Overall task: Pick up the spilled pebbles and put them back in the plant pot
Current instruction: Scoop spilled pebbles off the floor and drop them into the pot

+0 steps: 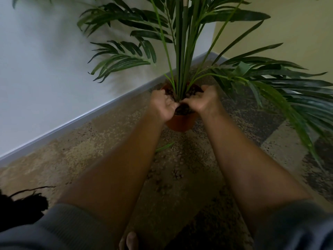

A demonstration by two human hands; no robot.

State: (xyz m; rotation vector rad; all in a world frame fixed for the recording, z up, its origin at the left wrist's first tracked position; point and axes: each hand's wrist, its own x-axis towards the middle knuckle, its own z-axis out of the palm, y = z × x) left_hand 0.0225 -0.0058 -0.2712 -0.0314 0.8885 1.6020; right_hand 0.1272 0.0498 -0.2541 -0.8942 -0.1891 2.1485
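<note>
An orange-brown plant pot stands on the carpet near the room's corner, with a tall green palm plant rising from it. Dark pebbles fill the pot's top. My left hand and my right hand are cupped over the pot's rim, thumbs nearly meeting above the pebbles; some pebbles seem to lie in my right palm. Spilled brown pebbles lie scattered on the carpet in front of the pot, between my forearms.
A fallen green leaf lies on the carpet near the pot. A grey skirting board runs along the white wall at left. Long fronds spread low at right. My bare toes show at the bottom.
</note>
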